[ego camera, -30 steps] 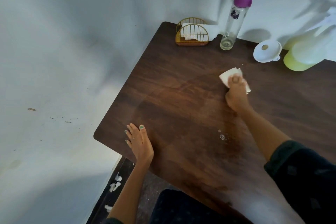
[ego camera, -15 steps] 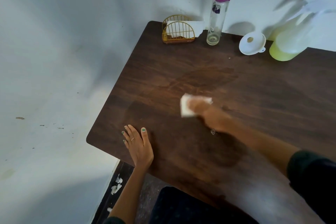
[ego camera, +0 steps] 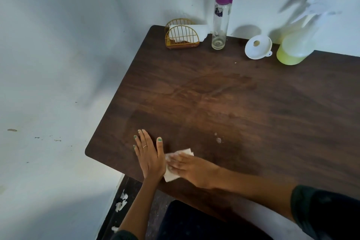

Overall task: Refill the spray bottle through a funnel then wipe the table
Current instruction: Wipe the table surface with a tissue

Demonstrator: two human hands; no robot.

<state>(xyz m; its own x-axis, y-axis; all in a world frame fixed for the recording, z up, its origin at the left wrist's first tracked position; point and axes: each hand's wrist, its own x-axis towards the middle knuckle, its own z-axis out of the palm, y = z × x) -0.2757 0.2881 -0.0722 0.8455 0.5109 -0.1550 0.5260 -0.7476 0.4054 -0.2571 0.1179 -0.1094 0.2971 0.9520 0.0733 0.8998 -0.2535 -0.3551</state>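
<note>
The right hand [ego camera: 191, 167] presses a white tissue [ego camera: 175, 165] flat on the near edge of the table [ego camera: 253, 103], fingers looking straight though blurred. The left hand [ego camera: 149, 154] lies spread just beside it. Press down and wipe the little drops [ego camera: 218, 140] nearby too.

Light: dim, bluish; far objects cast shadows on the pale wall [ego camera: 58, 45].
Blur: right hand [ego camera: 191, 167] smeared.
</note>
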